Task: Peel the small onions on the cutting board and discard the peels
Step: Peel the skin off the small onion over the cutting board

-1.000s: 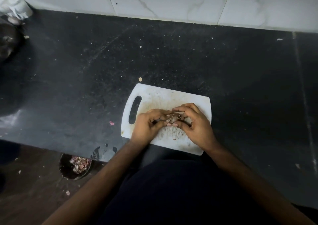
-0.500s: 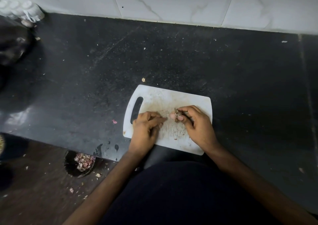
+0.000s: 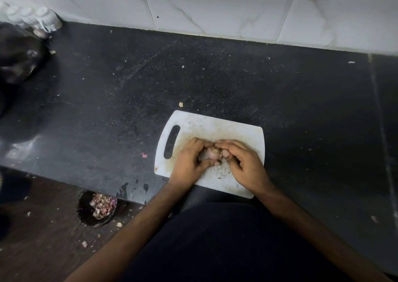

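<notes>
A small pinkish onion (image 3: 211, 154) is held just above the white cutting board (image 3: 243, 134), which lies at the counter's front edge. My left hand (image 3: 190, 163) cups the onion from the left. My right hand (image 3: 244, 165) meets it from the right, thumb and fingertips pinching the skin at the onion's top. Both hands cover most of the onion. Small bits of peel (image 3: 219, 170) lie on the board below the hands.
A dark bin (image 3: 97, 208) holding purple onion peels stands on the floor below the counter's edge, left of me. The black counter (image 3: 237, 83) carries scattered scraps. A dark round vessel (image 3: 18, 55) and white containers (image 3: 43, 18) sit at the far left.
My hands had parted half a second ago, with the right pinching a piece of peel. Now they have come together again around the onion.
</notes>
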